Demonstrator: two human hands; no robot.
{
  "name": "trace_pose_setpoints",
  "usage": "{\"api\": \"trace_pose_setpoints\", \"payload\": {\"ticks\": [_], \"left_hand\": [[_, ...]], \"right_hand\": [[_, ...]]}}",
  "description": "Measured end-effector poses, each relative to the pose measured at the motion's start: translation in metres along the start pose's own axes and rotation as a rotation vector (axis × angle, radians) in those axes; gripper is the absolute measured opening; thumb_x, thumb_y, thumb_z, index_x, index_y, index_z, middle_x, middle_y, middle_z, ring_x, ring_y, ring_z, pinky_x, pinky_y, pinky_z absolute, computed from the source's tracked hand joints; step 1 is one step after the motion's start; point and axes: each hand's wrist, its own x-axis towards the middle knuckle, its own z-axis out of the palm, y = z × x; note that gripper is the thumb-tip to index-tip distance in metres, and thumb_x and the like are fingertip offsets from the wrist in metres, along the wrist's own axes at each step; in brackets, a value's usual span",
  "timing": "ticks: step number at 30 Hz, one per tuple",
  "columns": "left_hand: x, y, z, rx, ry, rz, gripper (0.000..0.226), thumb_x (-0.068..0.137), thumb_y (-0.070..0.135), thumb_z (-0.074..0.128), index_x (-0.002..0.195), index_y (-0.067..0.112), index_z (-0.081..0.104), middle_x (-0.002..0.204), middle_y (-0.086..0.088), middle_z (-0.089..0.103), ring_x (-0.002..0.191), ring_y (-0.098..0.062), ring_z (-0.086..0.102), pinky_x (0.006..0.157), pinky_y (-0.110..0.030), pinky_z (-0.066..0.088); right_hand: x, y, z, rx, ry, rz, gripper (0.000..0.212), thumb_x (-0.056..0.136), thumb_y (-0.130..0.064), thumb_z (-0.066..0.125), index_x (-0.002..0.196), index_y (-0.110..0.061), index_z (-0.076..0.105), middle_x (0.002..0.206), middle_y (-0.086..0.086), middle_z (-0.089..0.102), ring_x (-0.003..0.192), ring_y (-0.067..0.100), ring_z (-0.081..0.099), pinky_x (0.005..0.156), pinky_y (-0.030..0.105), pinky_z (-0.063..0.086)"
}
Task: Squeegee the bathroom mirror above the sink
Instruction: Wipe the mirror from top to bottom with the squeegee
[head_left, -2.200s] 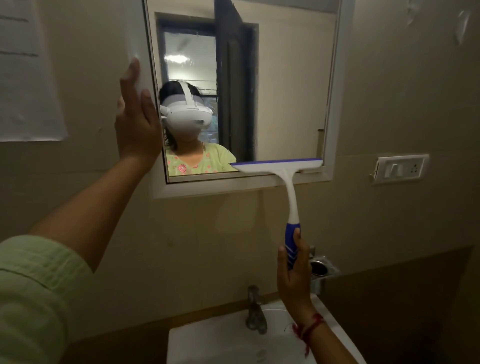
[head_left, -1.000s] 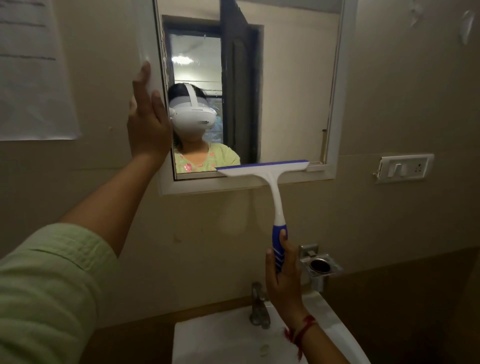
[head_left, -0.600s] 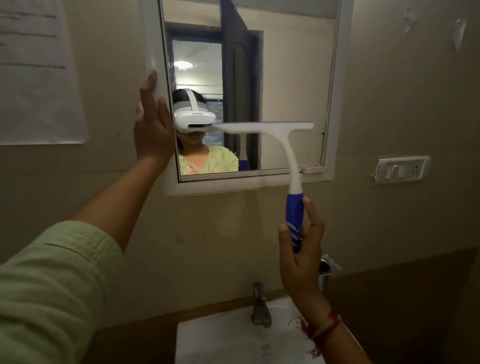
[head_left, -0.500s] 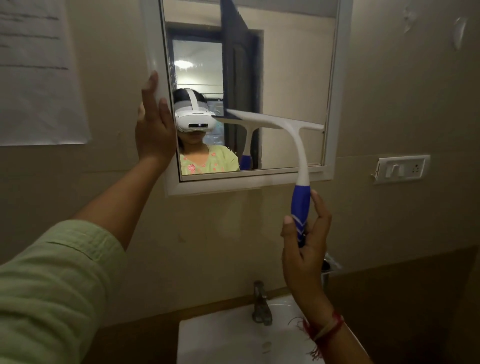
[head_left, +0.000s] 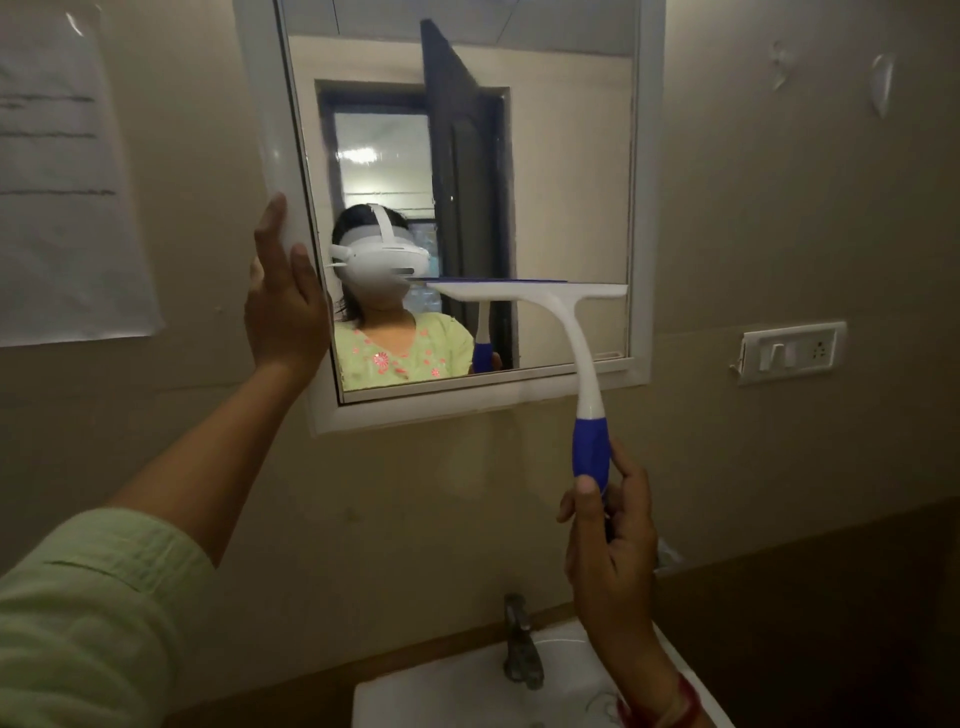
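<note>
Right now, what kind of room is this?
Most likely a bathroom. A white sink with a metal tap sits below a framed wall mirror, and the right hand holds a squeegee against the glass.

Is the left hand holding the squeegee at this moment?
No, the left hand rests flat on the white frame of the mirror, while the right hand grips the blue handle of the squeegee.

Upper mirror (head_left: 566, 156) glass open above squeegee (head_left: 524, 289) blade. Left hand (head_left: 283, 306) covers mirror's left frame edge. Tap (head_left: 519, 644) stands below, at sink (head_left: 441, 696) back edge.
</note>
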Motion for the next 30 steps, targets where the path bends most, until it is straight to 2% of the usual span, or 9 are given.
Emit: {"api": "trace_pose_setpoints", "payload": {"ticks": [7, 13, 16, 18, 21, 23, 26, 28, 30], "left_hand": [[0.001, 0.002, -0.003, 0.037, -0.021, -0.020, 0.043, 0.100, 0.027, 0.026, 0.142, 0.022, 0.027, 0.146, 0.004, 0.039, 0.124, -0.025, 0.047, 0.093, -0.028, 0.038], [0.005, 0.006, -0.005, 0.048, -0.065, -0.050, 0.043, 0.099, 0.025, 0.028, 0.142, 0.022, 0.024, 0.146, -0.002, 0.037, 0.123, -0.028, 0.046, 0.091, -0.022, 0.035], [0.004, 0.009, -0.005, 0.072, -0.049, -0.056, 0.043, 0.100, 0.024, 0.028, 0.142, 0.024, 0.024, 0.145, -0.006, 0.040, 0.118, -0.032, 0.050, 0.089, -0.030, 0.040], [0.004, 0.010, -0.006, 0.084, -0.057, -0.068, 0.042, 0.100, 0.024, 0.029, 0.142, 0.025, 0.024, 0.143, -0.007, 0.042, 0.109, -0.036, 0.054, 0.082, -0.034, 0.042], [0.003, 0.013, -0.007, 0.103, -0.079, -0.094, 0.042, 0.100, 0.026, 0.029, 0.142, 0.030, 0.022, 0.140, -0.010, 0.046, 0.091, -0.039, 0.060, 0.072, -0.031, 0.040], [0.002, 0.013, -0.007, 0.110, -0.084, -0.110, 0.042, 0.100, 0.028, 0.028, 0.141, 0.032, 0.021, 0.137, -0.012, 0.049, 0.088, -0.040, 0.061, 0.071, -0.030, 0.038], [0.002, 0.013, -0.008, 0.099, -0.098, -0.082, 0.043, 0.099, 0.031, 0.026, 0.141, 0.035, 0.019, 0.130, -0.017, 0.053, 0.073, -0.035, 0.061, 0.064, -0.030, 0.039], [0.001, 0.013, -0.009, 0.085, -0.112, -0.072, 0.044, 0.098, 0.032, 0.027, 0.141, 0.037, 0.018, 0.126, -0.019, 0.055, 0.064, -0.030, 0.059, 0.060, -0.029, 0.038], [0.000, 0.014, -0.010, 0.075, -0.118, -0.060, 0.045, 0.098, 0.031, 0.027, 0.140, 0.042, 0.016, 0.132, -0.016, 0.052, 0.064, -0.031, 0.060, 0.059, -0.028, 0.039]], "right_hand": [[0.025, -0.007, -0.010, 0.011, -0.058, -0.020, 0.029, 0.091, -0.043, 0.050, 0.119, -0.042, 0.043, 0.068, -0.004, 0.058, 0.048, 0.002, 0.048, 0.043, 0.014, 0.042], [0.061, -0.018, -0.009, 0.008, -0.136, -0.083, 0.033, 0.086, -0.049, 0.043, 0.119, -0.051, 0.041, 0.072, -0.010, 0.060, 0.047, 0.003, 0.049, 0.040, 0.014, 0.042], [0.090, -0.032, -0.002, 0.025, -0.177, -0.200, 0.036, 0.089, -0.043, 0.044, 0.124, -0.045, 0.037, 0.078, -0.010, 0.062, 0.052, 0.001, 0.053, 0.044, 0.011, 0.042], [0.108, -0.041, 0.002, 0.044, -0.195, -0.264, 0.040, 0.089, -0.038, 0.045, 0.127, -0.039, 0.034, 0.096, -0.001, 0.062, 0.061, -0.001, 0.059, 0.049, 0.008, 0.044], [0.133, -0.052, 0.012, 0.057, -0.219, -0.338, 0.044, 0.090, -0.033, 0.048, 0.131, -0.026, 0.034, 0.102, 0.002, 0.062, 0.071, 0.001, 0.063, 0.051, 0.008, 0.046], [0.149, -0.057, 0.021, 0.051, -0.235, -0.400, 0.042, 0.091, -0.025, 0.049, 0.131, -0.023, 0.035, 0.092, -0.008, 0.062, 0.063, 0.010, 0.063, 0.046, 0.014, 0.047], [0.176, -0.069, 0.039, 0.029, -0.236, -0.511, 0.041, 0.090, -0.010, 0.046, 0.129, -0.020, 0.038, 0.084, -0.005, 0.061, 0.054, 0.018, 0.056, 0.044, 0.022, 0.048], [0.192, -0.078, 0.052, 0.022, -0.234, -0.546, 0.041, 0.090, -0.009, 0.044, 0.129, -0.019, 0.038, 0.085, 0.000, 0.059, 0.057, 0.018, 0.057, 0.049, 0.025, 0.051], [0.206, -0.088, 0.067, 0.055, -0.256, -0.523, 0.040, 0.091, -0.014, 0.044, 0.131, -0.019, 0.039, 0.095, 0.007, 0.060, 0.068, 0.025, 0.061, 0.059, 0.041, 0.057]]}}
